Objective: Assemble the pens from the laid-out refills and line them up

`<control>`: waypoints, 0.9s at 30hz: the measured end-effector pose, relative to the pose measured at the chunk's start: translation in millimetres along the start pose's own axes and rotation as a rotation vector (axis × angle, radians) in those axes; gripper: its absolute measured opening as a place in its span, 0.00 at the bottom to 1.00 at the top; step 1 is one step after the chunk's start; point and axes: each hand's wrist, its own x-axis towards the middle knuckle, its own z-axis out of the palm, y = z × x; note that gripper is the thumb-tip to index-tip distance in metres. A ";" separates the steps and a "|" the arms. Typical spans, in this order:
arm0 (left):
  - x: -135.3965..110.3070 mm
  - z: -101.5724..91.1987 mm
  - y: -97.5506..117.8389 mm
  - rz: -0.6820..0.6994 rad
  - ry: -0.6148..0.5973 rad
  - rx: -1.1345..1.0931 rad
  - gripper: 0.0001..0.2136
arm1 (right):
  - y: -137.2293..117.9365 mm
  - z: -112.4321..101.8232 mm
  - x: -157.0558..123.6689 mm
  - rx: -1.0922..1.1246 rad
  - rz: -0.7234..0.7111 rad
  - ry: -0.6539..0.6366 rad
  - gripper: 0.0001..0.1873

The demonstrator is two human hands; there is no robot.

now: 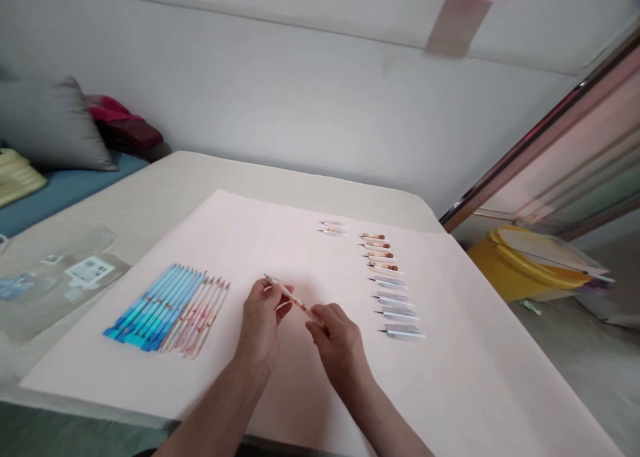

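The big table (pixel 165 177) has a pale pink paper sheet (pixel 475 350) spread over most of it; the sheet is not held down by anything much, so a bump from an arm could make it slide, and all the little things on it would slide too.

On the floor to the right, by the table's far corner, is a yellow tub (pixel 505 274); anything that rolls off that side could fall near it. A clear packet (pixel 65 277) lies flat on the table to the left of the sheet.

A row of pens (pixel 167 308), blue ones and pinkish ones, lies side by side on the left of the sheet; they are round, I think, so a knock from the left arm could set them rolling. A line of caps (pixel 393 287) lies on the right of the sheet, just beside the right hand; a quick move could mess up the line.

The left hand (pixel 260 320) and the right hand (pixel 337 340) are held over the middle of the sheet, close together. Between them is one pen (pixel 293 300), lifted off the paper and tilted. The left fingers are curled shut, pinching the far end; the right fingers pinch the near end the same way. The pen is thin; a hard pull or a loose pinch could make it slip, drop and roll into the row or the caps.
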 end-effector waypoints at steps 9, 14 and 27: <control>-4.1 2.0 4.8 -0.033 -0.137 -0.033 0.12 | 4.2 -4.1 5.9 0.261 0.274 -0.147 0.09; 1.8 -0.9 3.9 0.015 -0.018 -0.016 0.09 | 5.7 1.6 3.3 0.230 0.224 -0.160 0.09; 7.7 -5.9 3.2 -0.029 0.037 -0.107 0.09 | 7.1 3.6 2.9 0.214 0.223 -0.177 0.09</control>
